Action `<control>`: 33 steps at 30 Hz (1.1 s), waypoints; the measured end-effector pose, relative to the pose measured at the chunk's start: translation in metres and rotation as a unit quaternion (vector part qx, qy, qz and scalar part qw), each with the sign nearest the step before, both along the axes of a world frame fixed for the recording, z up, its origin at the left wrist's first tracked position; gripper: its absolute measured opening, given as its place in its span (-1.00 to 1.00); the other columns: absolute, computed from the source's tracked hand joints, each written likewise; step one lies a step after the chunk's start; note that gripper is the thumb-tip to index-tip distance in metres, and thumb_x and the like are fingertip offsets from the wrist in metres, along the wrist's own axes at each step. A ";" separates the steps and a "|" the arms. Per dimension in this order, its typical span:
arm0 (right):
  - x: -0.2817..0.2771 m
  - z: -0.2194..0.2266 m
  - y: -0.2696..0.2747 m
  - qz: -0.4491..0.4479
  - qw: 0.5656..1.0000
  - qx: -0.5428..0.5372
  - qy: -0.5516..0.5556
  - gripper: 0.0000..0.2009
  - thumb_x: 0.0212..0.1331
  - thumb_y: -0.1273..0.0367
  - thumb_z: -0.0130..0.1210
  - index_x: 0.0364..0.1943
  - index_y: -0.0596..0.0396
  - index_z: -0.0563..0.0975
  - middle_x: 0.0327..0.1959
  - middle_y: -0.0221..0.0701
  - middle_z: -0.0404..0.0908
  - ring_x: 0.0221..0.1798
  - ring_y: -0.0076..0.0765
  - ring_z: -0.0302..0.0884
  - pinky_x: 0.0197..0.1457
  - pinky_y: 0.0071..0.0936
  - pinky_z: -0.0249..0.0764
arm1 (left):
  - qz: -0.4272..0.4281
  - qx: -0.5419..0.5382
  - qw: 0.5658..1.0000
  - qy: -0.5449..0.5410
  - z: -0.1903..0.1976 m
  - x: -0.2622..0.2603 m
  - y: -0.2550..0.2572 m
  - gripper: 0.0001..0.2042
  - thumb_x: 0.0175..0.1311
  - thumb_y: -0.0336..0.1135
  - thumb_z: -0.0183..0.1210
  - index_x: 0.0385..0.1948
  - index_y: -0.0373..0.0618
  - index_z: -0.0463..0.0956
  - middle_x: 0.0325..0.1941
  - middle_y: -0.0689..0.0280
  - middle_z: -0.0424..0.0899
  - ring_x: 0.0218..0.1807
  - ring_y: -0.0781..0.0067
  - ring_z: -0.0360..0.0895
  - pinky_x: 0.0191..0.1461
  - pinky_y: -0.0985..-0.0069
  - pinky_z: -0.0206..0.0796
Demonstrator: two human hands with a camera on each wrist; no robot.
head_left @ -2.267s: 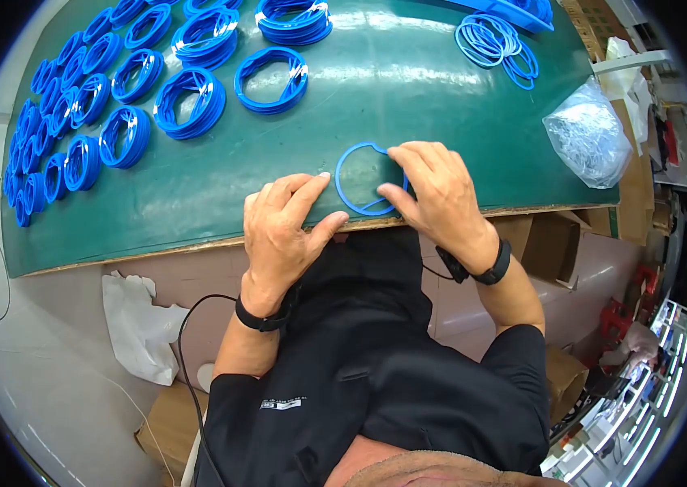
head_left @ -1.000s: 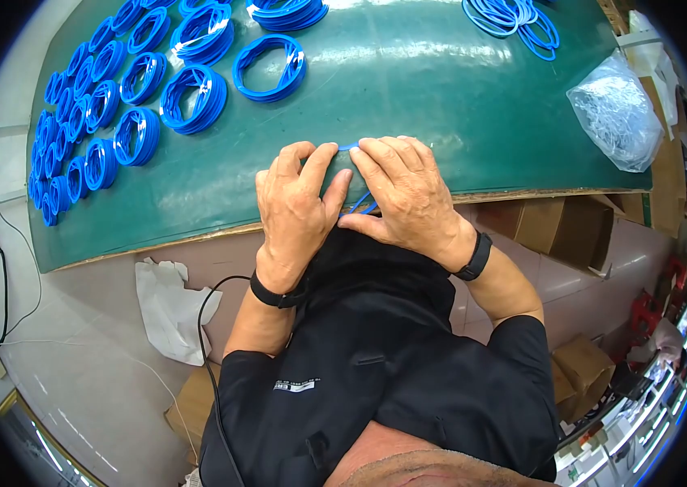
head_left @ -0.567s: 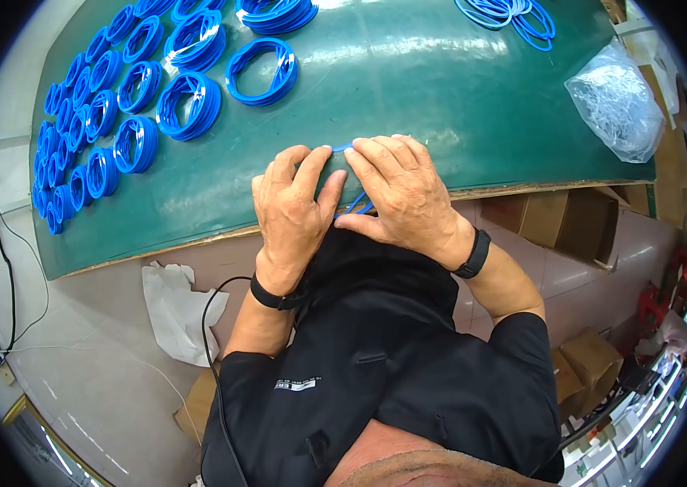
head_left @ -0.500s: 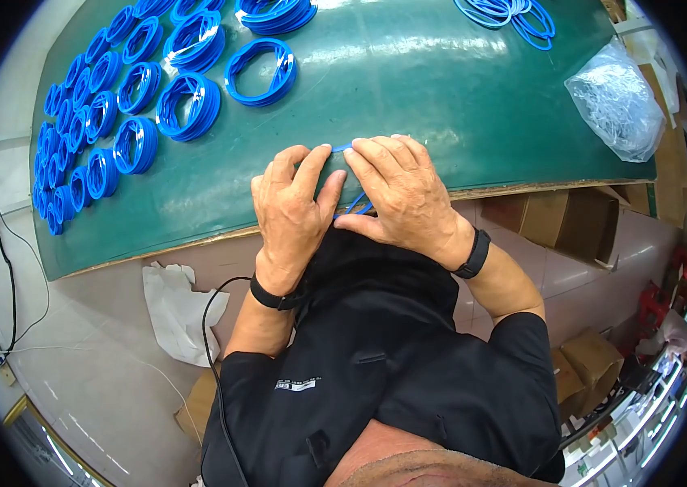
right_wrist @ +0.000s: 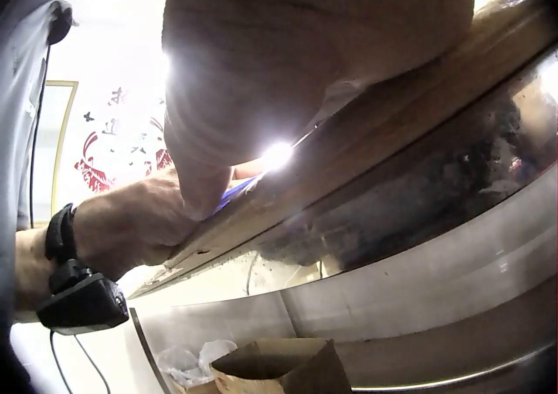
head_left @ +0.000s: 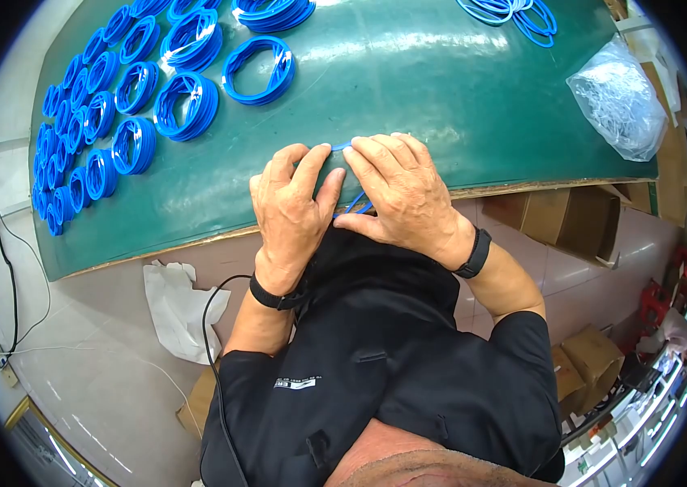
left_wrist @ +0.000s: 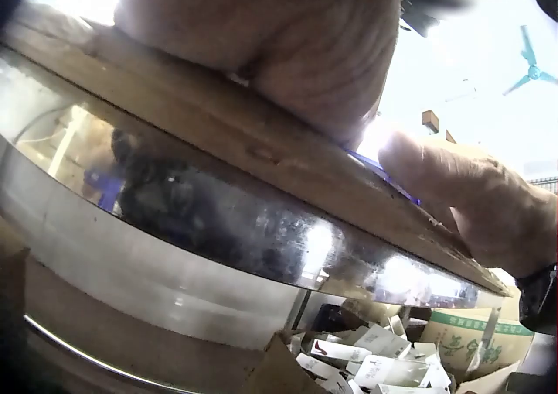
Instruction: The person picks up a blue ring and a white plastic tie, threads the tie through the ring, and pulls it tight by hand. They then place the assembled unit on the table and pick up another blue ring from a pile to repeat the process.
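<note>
A loop of thin blue tubing (head_left: pixel 342 148) lies at the front edge of the green table, mostly covered by two hands. The left hand (head_left: pixel 288 199) holds its left side, with index fingertip at the far arc and thumb pointing inward. Opposite, the right hand (head_left: pixel 402 193) grips the right side, fingertips at the far arc and thumb near the table edge. Between the thumbs a slanting blue strand shows. In the left wrist view a short piece of the blue tubing (left_wrist: pixel 392 182) appears by a thumb. The right wrist view shows another bit of the tubing (right_wrist: pixel 234 195) beside the fingers.
Rows of blue tubing coils (head_left: pixel 187 105) cover the left of the green table (head_left: pixel 408 97). One coil (head_left: pixel 259 71) lies nearest the hands. A loose blue bundle (head_left: pixel 514 15) sits far right, near a clear plastic bag (head_left: pixel 619 101). Cardboard boxes (head_left: pixel 558 219) stand below the edge.
The left hand has come across to the loop and taken hold of its left side. The right hand has shifted left with the loop. Over the last half second both hands stay nearly still.
</note>
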State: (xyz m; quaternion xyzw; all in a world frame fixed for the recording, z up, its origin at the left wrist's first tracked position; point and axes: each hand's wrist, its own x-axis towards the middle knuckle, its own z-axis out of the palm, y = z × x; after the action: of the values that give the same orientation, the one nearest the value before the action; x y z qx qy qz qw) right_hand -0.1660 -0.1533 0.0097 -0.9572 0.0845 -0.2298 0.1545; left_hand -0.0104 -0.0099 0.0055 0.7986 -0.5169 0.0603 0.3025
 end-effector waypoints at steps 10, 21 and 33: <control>0.000 0.000 -0.001 -0.001 1.000 -0.002 0.000 -0.13 0.12 -0.21 0.47 0.33 0.23 0.63 0.34 -0.20 0.64 0.42 -0.01 0.58 0.60 0.05 0.39 | 0.001 -0.003 1.000 -0.004 0.000 0.000 -0.001 -0.63 0.24 -0.32 0.58 0.10 0.00 0.81 0.08 0.28 0.76 -0.05 0.23 0.71 -0.05 0.25 0.35; -0.001 -0.001 -0.001 0.001 1.000 0.006 -0.007 -0.08 -0.05 -0.13 0.62 0.32 0.24 0.62 0.33 -0.22 0.59 0.42 -0.07 0.52 0.59 -0.01 0.37 | -0.003 -0.007 1.000 -0.012 0.000 0.000 0.000 -0.64 0.23 -0.34 0.58 0.09 -0.01 0.82 0.07 0.28 0.77 -0.05 0.22 0.72 -0.06 0.25 0.37; -0.002 -0.002 0.000 -0.005 1.000 0.006 -0.001 -0.12 0.05 -0.16 0.55 0.34 0.20 0.64 0.37 -0.22 0.64 0.44 -0.04 0.56 0.63 0.05 0.38 | -0.012 -0.026 1.000 0.000 -0.003 0.001 0.001 -0.66 0.24 -0.36 0.58 0.06 -0.04 0.82 0.05 0.24 0.77 -0.07 0.19 0.74 -0.11 0.24 0.42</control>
State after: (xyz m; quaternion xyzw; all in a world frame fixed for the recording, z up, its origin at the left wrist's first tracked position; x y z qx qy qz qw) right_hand -0.1679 -0.1535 0.0080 -0.9556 0.0901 -0.2310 0.1594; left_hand -0.0095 -0.0094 0.0022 0.7844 -0.5245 0.0701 0.3236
